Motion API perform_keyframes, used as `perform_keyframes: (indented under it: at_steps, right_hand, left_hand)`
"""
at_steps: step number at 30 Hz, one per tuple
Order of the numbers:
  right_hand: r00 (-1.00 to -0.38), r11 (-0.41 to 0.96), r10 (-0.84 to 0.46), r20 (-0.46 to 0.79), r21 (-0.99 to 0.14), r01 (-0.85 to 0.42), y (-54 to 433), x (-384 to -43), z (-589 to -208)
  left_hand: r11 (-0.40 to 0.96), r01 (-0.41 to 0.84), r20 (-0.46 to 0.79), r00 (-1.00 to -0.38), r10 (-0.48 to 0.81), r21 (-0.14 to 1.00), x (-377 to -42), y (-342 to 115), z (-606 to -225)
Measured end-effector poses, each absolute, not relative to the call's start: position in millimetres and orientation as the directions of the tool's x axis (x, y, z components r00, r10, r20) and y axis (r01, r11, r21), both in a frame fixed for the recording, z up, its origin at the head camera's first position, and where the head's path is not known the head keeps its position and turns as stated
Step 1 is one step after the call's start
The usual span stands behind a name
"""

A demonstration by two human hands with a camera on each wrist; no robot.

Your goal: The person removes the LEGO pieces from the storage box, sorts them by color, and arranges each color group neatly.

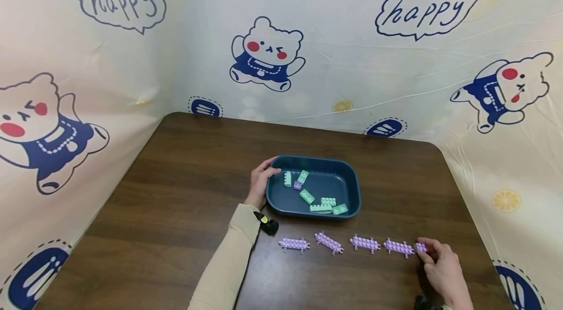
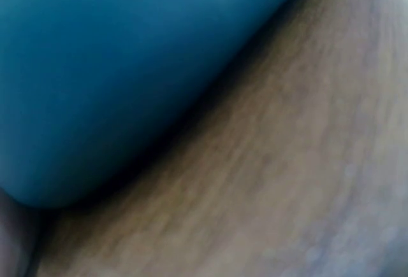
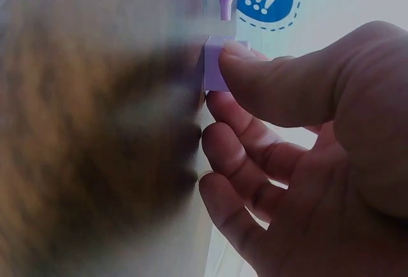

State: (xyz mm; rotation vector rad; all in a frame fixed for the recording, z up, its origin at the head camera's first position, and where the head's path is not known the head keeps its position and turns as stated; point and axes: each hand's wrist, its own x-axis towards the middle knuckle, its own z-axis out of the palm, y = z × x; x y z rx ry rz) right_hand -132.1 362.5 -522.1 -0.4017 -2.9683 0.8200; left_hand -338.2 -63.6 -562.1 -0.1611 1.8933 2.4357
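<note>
Beige sleeve [image 1: 226, 261] foremost, the left hand [image 1: 259, 182] grips the left end of a blue tray [image 1: 336, 182] holding green bricks [image 1: 307, 196] and 1 purple block [image 1: 297, 186]. The right hand [image 1: 443, 267] pinches a small lilac brick [image 1: 421, 247] just beside the rightmost of 4 long lilac pieces [image 1: 398, 247] on the tabletop [image 1: 176, 192].

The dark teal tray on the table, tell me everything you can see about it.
The shallow, rectangular, plastic-looking dark teal tray has rounded corners and smooth sides. It sits upright on the brown wood-look table, beyond a row of light purple studded pieces. Pale green studded plastic blocks and one small purple plastic block lie inside. The person's left hand grips its left end.
</note>
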Motion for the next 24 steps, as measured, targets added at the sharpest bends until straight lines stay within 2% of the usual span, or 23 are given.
perform_keyframes:
  at_steps: [9, 14, 20, 24]
  right_hand:
    - [-0.978, 0.849, 0.206, 0.021, -0.501, 0.168, 366, -131, -524]
    - [-0.981, 0.852, 0.193, 0.001, -0.497, 0.167, 370, -129, -522]
    - [-0.952, 0.814, 0.299, -0.065, -0.503, 0.290, 368, -130, -511]
    - [-0.917, 0.768, 0.398, 0.009, -0.550, 0.328, 353, -142, -492]
  left_hand:
    - [-0.256, -0.112, -0.120, -0.993, -0.016, 0.960, -338, -64, -561]
    - [-0.257, -0.109, -0.116, -0.993, -0.010, 0.960, -338, -63, -562]
    - [-0.258, -0.112, -0.117, -0.993, -0.005, 0.960, -338, -62, -562]
    - [-0.269, -0.108, -0.117, -0.993, -0.016, 0.957, -338, -63, -561]
